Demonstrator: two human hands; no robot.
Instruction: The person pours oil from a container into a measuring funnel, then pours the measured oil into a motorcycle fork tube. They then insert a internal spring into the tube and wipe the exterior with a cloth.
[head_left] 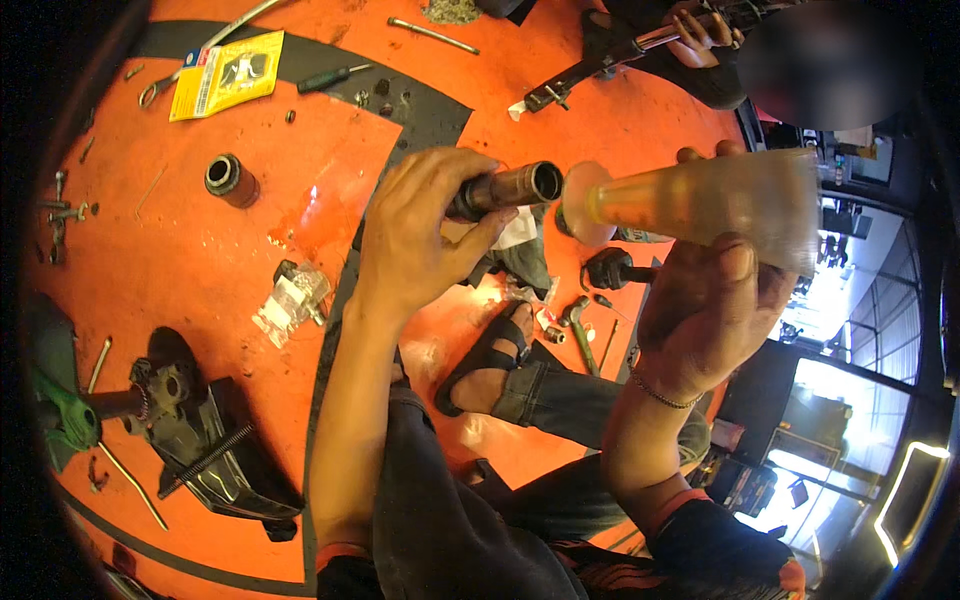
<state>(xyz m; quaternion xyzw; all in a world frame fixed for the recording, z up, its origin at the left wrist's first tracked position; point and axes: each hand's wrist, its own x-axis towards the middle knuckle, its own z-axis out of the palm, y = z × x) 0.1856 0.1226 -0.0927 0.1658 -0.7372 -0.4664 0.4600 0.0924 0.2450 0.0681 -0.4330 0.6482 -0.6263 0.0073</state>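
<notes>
My left hand [400,225] is closed round a dark metal tube [515,187], whose round open end points right. My right hand [715,320] grips a translucent conical plastic cup [720,200] from below, its fingertips showing over the far side. The cup lies sideways in the picture, its wide end to the right. Its round foot [588,205] is close to the tube's open end; I cannot tell whether they touch. An amber tint shows in the cup's narrow part; whether it is liquid is unclear.
On the orange floor are a yellow package [225,78], a screwdriver [335,78], a short metal sleeve [231,181], a clear plastic bag [295,302] and a hammer [579,337]. A dark assembly [215,455] sits lower left. Another person's hand [703,35] holds a long tube at upper right.
</notes>
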